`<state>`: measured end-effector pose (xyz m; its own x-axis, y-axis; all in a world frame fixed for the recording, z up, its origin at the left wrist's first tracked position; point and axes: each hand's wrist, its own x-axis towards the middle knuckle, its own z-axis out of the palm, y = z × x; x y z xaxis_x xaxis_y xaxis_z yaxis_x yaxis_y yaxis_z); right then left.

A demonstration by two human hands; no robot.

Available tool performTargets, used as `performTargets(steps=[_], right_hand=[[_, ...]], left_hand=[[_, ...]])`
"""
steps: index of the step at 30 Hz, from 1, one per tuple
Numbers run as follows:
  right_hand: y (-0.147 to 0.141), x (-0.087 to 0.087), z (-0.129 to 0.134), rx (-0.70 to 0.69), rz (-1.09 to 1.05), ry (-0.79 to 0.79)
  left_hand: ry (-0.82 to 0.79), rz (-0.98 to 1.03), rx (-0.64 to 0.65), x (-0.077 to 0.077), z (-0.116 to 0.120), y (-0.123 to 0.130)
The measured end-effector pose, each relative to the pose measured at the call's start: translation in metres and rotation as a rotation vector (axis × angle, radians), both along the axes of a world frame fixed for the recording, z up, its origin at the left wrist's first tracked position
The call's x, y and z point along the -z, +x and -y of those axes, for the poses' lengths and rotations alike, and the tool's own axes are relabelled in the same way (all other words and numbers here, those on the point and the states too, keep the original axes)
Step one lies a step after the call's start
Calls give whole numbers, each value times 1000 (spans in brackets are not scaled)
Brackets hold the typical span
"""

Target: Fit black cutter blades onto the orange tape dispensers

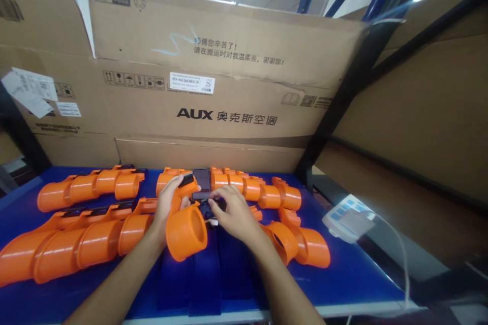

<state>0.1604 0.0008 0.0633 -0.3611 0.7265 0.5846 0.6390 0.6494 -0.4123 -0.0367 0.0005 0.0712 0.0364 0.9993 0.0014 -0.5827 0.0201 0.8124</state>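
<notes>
My left hand (166, 202) is wrapped round the handle of an orange plastic cup-shaped piece (185, 233). Its round open end faces right and toward me, and a black part (186, 180) caps the handle's top. To the right, my right hand (231, 210) has its thumb and fingers pinched together over small dark pieces (206, 208). What lies between those fingertips is hidden. Just behind both hands is a dark, flat rectangular object (202, 183).
Rows of similar orange pieces (99, 238) lie left and right on the blue table surface (305, 292). An AUX cardboard box (229, 91) forms a wall behind. On the right are a black post (335, 91) and a white-and-blue device (348, 218) with a cable.
</notes>
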Motion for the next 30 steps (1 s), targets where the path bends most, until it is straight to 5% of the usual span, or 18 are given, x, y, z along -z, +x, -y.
performTargets(steps=[6, 18, 24, 27, 30], right_hand=[[-2, -17, 9, -33, -221, 74], [-4, -18, 12, -132, -237, 80], [-2, -21, 11, -38, -294, 134], [1, -20, 7, 79, -321, 170], [6, -16, 2, 215, -294, 155]], left_hand=[[116, -176, -23, 9, 4, 11], [168, -295, 36, 14, 3, 13], [181, -240, 84, 8, -1, 6], [119, -201, 184, 3, -3, 2], [62, -117, 152, 1, -4, 1]])
